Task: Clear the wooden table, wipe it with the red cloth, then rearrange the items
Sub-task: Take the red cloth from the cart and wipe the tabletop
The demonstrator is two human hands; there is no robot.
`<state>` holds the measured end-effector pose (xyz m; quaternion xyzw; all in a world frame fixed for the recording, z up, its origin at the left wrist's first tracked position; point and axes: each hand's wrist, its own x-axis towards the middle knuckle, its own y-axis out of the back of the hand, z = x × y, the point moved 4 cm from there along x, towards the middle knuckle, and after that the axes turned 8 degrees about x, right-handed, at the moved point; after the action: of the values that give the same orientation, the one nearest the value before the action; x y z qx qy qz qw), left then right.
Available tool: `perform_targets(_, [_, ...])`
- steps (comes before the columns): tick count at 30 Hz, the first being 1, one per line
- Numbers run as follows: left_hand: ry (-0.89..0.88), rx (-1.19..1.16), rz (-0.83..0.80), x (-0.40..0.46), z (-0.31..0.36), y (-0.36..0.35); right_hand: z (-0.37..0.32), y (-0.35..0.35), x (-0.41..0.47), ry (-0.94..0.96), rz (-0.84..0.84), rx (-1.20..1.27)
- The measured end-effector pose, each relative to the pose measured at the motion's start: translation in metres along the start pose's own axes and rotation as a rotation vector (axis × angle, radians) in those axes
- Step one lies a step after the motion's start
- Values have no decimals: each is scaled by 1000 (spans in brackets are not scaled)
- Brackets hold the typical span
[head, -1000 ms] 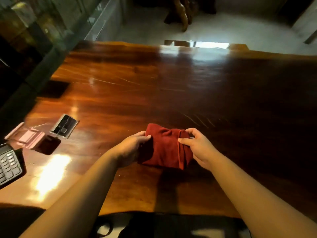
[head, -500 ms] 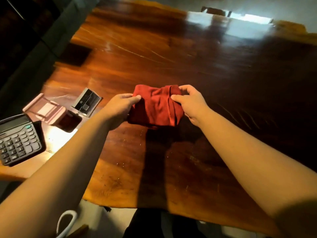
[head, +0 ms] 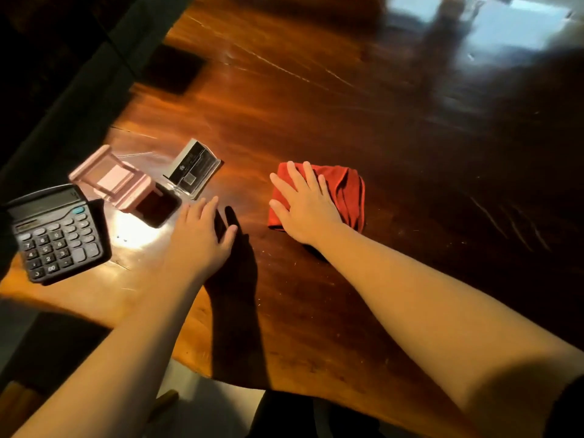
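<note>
The folded red cloth (head: 349,191) lies on the glossy wooden table (head: 363,128), right of centre. My right hand (head: 305,205) rests flat on the cloth's left half, fingers spread, palm down. My left hand (head: 202,237) lies flat on the bare wood to the cloth's left, fingers apart, holding nothing. At the table's left end sit a dark calculator (head: 55,232), a pink stand (head: 117,181) and a clear holder with a black card (head: 192,170).
The table's near edge (head: 202,371) curves just in front of my body. A dark wall or panel (head: 72,90) runs along the table's left side. Bright window glare (head: 512,26) reflects at the far right.
Both hands let go of the cloth's ends. My right hand now lies flat on top of it and my left hand has moved left onto the wood. The camera has tilted down and left.
</note>
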<state>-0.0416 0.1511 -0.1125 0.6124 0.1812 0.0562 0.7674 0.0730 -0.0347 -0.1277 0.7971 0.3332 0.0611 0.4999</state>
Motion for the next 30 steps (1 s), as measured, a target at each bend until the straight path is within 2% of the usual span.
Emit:
perform_targets(5, [-15,160,-85,-13,-8,-22,5,-14,0,-39,128,-215])
perform_targets(9, [-7,258,-202,-6,-1,-33,10,-13,-2,-82,163,-228])
perform_targets(15, [-14,287,-201,-7,4,-28,37,-1,-13,-47,169,-201])
perform_targets(20, [-43,305,-197,-9,19,-24,91,19,-41,-140,200,-206])
perform_targets(23, [7,277,-229,-10,32,-27,132,31,-68,-225,227,-197])
perform_targets(30, [45,230,-234,-9,46,-33,247,64,-177,-536,302,-160])
